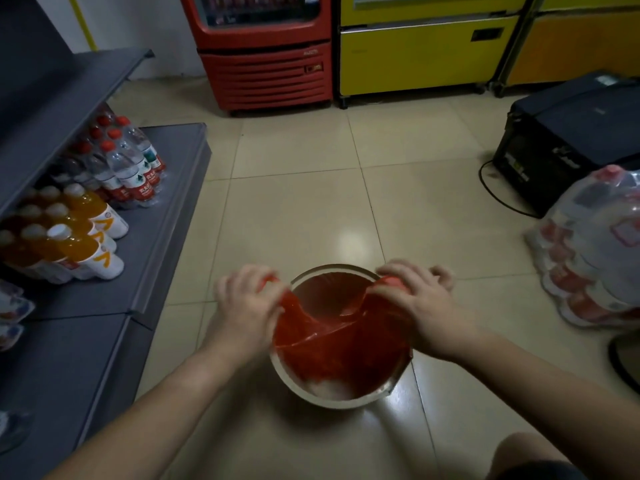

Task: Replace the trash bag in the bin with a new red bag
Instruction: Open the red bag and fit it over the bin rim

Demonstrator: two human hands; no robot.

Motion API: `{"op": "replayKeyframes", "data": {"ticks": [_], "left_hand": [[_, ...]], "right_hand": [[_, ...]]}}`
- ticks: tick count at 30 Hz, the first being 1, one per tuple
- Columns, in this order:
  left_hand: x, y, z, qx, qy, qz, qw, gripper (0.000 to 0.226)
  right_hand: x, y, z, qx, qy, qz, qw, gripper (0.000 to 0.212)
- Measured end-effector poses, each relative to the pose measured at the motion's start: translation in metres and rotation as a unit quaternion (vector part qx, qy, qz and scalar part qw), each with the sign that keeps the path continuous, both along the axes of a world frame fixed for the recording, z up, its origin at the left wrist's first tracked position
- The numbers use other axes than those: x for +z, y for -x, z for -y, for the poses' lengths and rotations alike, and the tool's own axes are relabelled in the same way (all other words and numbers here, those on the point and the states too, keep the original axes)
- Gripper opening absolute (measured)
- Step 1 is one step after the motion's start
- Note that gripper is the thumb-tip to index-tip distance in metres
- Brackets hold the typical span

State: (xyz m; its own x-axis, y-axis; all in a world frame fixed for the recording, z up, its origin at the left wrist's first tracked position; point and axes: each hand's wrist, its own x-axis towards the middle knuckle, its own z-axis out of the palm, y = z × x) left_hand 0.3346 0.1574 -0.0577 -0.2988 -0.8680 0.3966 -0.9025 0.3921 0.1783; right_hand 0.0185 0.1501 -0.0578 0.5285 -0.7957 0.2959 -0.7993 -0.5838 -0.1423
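Knee, bin, shelf left, bottle pack right

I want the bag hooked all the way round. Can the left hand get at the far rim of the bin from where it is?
Probably yes: the left hand grips the red bag beside the bin, and nothing blocks the bare far rim.

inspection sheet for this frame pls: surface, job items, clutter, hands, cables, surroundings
Surface: beige tiled floor, glossy, with a light glare.
Job's things: round bin on the floor; red bag partly spread over its mouth, far rim uncovered.
Clutter: wrapped bottle pack at right.
Hands: left hand and right hand each grip a bag edge.
Cables: black cable by the black appliance.
Surroundings: shelf of bottles, red cooler, yellow cabinet.
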Motion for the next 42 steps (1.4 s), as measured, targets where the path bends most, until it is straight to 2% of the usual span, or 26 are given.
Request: {"op": "replayKeyframes", "data": {"ticks": [1, 3, 5, 7, 10, 12, 15, 18, 21, 25, 29, 32, 34, 37, 41, 42], "left_hand": [[-0.001, 0.007, -0.003, -0.089, -0.001, 0.059, 0.994, 0.028], [-0.006, 0.016, -0.006, -0.159, -0.074, 0.155, 0.972, 0.027], [-0.013, 0.013, -0.003, -0.136, -0.161, 0.219, 0.953, 0.044], [-0.018, 0.003, -0.001, -0.113, -0.199, 0.239, 0.944, 0.053], [-0.023, -0.014, -0.003, -0.110, -0.207, 0.242, 0.942, 0.040], [-0.026, -0.021, -0.006, -0.118, -0.201, 0.219, 0.947, 0.025], [-0.028, -0.030, -0.012, -0.145, -0.166, 0.167, 0.961, 0.013], [-0.030, -0.041, -0.025, -0.195, -0.154, 0.132, 0.960, 0.012], [-0.035, -0.045, -0.041, -0.230, -0.156, 0.120, 0.953, 0.022], [-0.041, -0.043, -0.058, -0.263, -0.169, 0.140, 0.940, 0.019], [-0.052, -0.039, -0.070, -0.277, -0.133, 0.170, 0.936, 0.018], [-0.059, -0.038, -0.075, -0.288, -0.098, 0.175, 0.936, 0.028], [-0.061, -0.040, -0.075, -0.284, -0.089, 0.185, 0.937, 0.020], [-0.069, -0.045, -0.074, -0.257, -0.081, 0.205, 0.941, 0.014], [-0.086, -0.052, -0.075, -0.225, -0.056, 0.185, 0.955, 0.033], [-0.089, -0.052, -0.076, -0.219, -0.055, 0.178, 0.958, 0.034]], "right_hand": [[-0.001, -0.005, -0.001, 0.028, -0.008, -0.033, 0.999, 0.050], [-0.004, -0.012, 0.000, 0.038, -0.046, -0.088, 0.994, 0.044], [-0.006, -0.012, 0.004, 0.003, -0.086, -0.130, 0.988, 0.046], [-0.010, -0.006, 0.008, -0.032, -0.114, -0.145, 0.982, 0.048], [-0.015, 0.004, 0.009, -0.064, -0.124, -0.145, 0.980, 0.037], [-0.018, 0.008, 0.006, -0.075, -0.117, -0.104, 0.985, 0.022], [-0.017, 0.013, -0.006, -0.078, -0.117, -0.037, 0.989, 0.012], [-0.016, 0.023, -0.026, -0.043, -0.133, 0.007, 0.990, 0.011], [-0.020, 0.034, -0.048, -0.011, -0.145, 0.025, 0.989, 0.012], [-0.031, 0.043, -0.071, 0.031, -0.148, -0.010, 0.989, 0.010], [-0.048, 0.045, -0.088, 0.048, -0.115, -0.085, 0.989, 0.005], [-0.058, 0.049, -0.093, 0.038, -0.089, -0.111, 0.989, 0.017], [-0.061, 0.052, -0.093, 0.036, -0.068, -0.130, 0.989, 0.021], [-0.064, 0.054, -0.090, 0.016, -0.055, -0.123, 0.991, 0.025], [-0.071, 0.052, -0.088, 0.000, -0.074, -0.110, 0.991, 0.004], [-0.074, 0.052, -0.088, -0.003, -0.082, -0.103, 0.991, 0.006]]}}
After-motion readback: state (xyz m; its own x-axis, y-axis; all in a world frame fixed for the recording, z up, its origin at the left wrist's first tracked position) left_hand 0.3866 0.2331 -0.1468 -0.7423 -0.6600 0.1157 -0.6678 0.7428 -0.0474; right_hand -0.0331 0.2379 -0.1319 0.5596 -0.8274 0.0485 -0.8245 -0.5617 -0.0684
